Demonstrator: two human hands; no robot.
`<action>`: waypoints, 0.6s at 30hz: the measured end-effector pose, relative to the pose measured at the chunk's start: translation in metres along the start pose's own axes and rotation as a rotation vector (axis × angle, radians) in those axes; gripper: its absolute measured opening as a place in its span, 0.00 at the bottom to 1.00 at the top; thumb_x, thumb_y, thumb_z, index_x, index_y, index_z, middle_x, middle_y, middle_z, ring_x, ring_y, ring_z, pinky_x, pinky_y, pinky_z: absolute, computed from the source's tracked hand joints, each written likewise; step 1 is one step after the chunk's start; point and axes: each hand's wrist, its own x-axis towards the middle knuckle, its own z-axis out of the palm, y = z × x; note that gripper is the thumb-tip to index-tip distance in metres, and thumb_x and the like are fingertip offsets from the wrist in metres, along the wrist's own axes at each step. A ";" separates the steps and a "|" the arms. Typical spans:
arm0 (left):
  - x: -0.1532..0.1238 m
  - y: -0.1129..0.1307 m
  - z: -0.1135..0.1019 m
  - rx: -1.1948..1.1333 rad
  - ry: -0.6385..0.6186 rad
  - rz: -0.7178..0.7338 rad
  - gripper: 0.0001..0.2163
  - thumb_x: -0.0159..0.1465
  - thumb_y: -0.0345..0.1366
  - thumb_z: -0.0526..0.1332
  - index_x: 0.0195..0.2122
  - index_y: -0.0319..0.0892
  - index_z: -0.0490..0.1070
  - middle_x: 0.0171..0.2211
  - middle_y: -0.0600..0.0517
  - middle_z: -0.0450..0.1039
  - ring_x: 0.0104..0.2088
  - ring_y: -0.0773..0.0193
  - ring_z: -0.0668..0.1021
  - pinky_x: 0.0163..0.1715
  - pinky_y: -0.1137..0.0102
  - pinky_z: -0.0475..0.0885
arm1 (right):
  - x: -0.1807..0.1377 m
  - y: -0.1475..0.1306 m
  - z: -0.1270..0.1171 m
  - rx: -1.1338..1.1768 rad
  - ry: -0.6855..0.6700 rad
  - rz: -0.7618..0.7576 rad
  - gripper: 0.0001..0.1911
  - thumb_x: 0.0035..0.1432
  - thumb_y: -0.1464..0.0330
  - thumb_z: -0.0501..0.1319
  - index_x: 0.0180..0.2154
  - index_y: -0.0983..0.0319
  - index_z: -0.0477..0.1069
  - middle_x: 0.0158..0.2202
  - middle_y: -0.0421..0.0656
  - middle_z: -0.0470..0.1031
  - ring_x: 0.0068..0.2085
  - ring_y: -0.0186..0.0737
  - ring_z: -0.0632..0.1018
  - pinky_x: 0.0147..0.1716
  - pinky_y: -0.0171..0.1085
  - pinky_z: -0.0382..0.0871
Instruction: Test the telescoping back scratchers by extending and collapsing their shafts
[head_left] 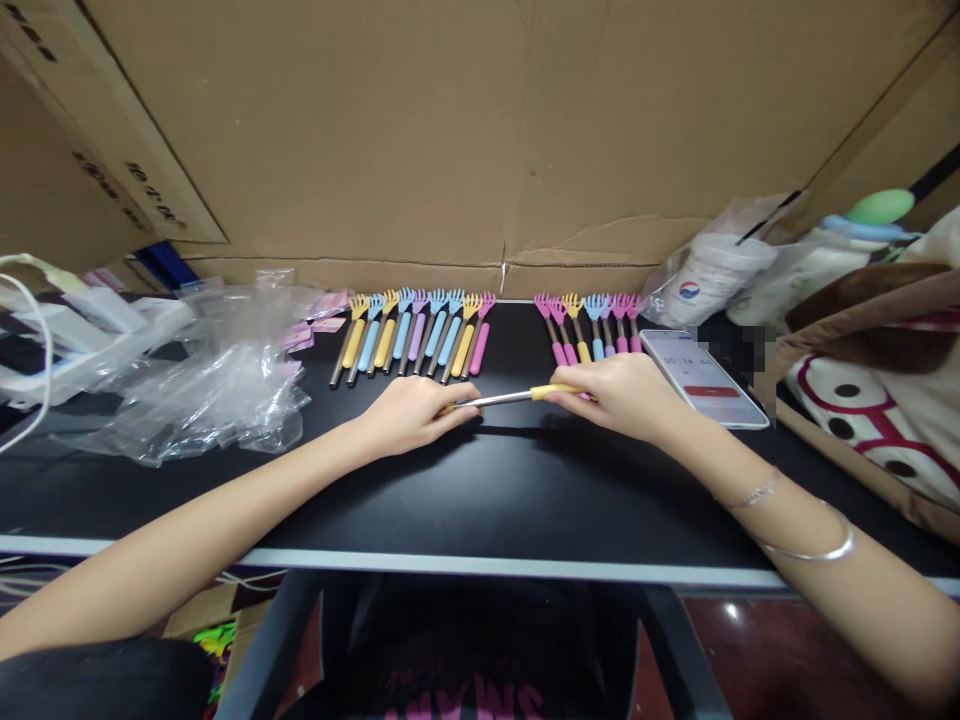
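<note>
Silver-and-yellow scratcher (511, 397) at centre, yellow, blue, purple and pink scratchers (416, 338) above, black tabletop (487, 500) with pale grey edge (487, 566), brown cardboard (450, 130) at top, white cup (716, 268) with red-and-blue emblem (688, 290) upper right

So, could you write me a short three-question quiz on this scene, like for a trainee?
1. How many hands hold the raised tool with the yellow handle?
2. True or false: the phone lies right of the clear plastic bags.
3. In the left row of claw-headed tools, the leftmost claw is: A pink, B yellow, C blue.

Key: 1. Two, the left hand and the right hand. 2. True. 3. B.
</note>
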 end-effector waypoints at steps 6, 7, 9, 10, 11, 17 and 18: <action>-0.001 -0.009 0.001 0.107 0.198 0.042 0.17 0.68 0.47 0.49 0.45 0.48 0.74 0.27 0.53 0.78 0.25 0.66 0.76 0.23 0.75 0.57 | 0.000 -0.004 0.006 0.052 -0.034 0.071 0.28 0.64 0.51 0.42 0.30 0.60 0.72 0.19 0.40 0.70 0.20 0.31 0.67 0.21 0.32 0.45; -0.001 -0.010 0.001 0.133 0.247 0.057 0.17 0.67 0.47 0.49 0.44 0.48 0.75 0.28 0.53 0.78 0.26 0.66 0.77 0.23 0.75 0.57 | 0.000 -0.005 0.008 0.065 -0.048 0.088 0.28 0.63 0.51 0.41 0.30 0.59 0.72 0.18 0.40 0.70 0.20 0.31 0.67 0.21 0.32 0.45; -0.002 -0.011 0.000 0.187 0.331 0.084 0.16 0.67 0.47 0.51 0.43 0.49 0.76 0.29 0.53 0.79 0.27 0.66 0.77 0.23 0.75 0.57 | 0.000 -0.006 0.010 0.095 -0.075 0.121 0.28 0.63 0.50 0.41 0.31 0.59 0.71 0.18 0.40 0.69 0.20 0.32 0.67 0.21 0.31 0.46; -0.002 -0.012 -0.001 0.212 0.364 0.097 0.16 0.67 0.47 0.51 0.42 0.49 0.77 0.29 0.53 0.79 0.27 0.66 0.78 0.22 0.75 0.57 | 0.000 -0.007 0.010 0.111 -0.085 0.138 0.28 0.63 0.50 0.41 0.30 0.59 0.70 0.18 0.40 0.68 0.20 0.32 0.67 0.21 0.31 0.46; -0.002 -0.012 -0.002 0.234 0.393 0.110 0.15 0.66 0.46 0.52 0.41 0.49 0.77 0.29 0.53 0.79 0.27 0.66 0.78 0.22 0.75 0.56 | 0.000 -0.007 0.011 0.130 -0.095 0.154 0.28 0.63 0.49 0.41 0.30 0.59 0.70 0.19 0.39 0.68 0.20 0.32 0.67 0.21 0.31 0.46; -0.003 -0.010 -0.008 0.359 0.493 0.198 0.14 0.66 0.45 0.54 0.38 0.48 0.78 0.25 0.54 0.77 0.24 0.68 0.75 0.20 0.74 0.53 | 0.000 -0.009 0.013 0.327 -0.164 0.176 0.25 0.63 0.50 0.43 0.32 0.59 0.69 0.21 0.39 0.70 0.23 0.33 0.69 0.24 0.31 0.49; -0.003 -0.010 -0.009 0.371 0.496 0.213 0.14 0.66 0.45 0.54 0.38 0.48 0.78 0.24 0.54 0.77 0.23 0.69 0.75 0.20 0.74 0.53 | 0.001 -0.009 0.013 0.350 -0.172 0.174 0.25 0.63 0.50 0.42 0.32 0.59 0.69 0.21 0.39 0.69 0.23 0.33 0.69 0.24 0.31 0.49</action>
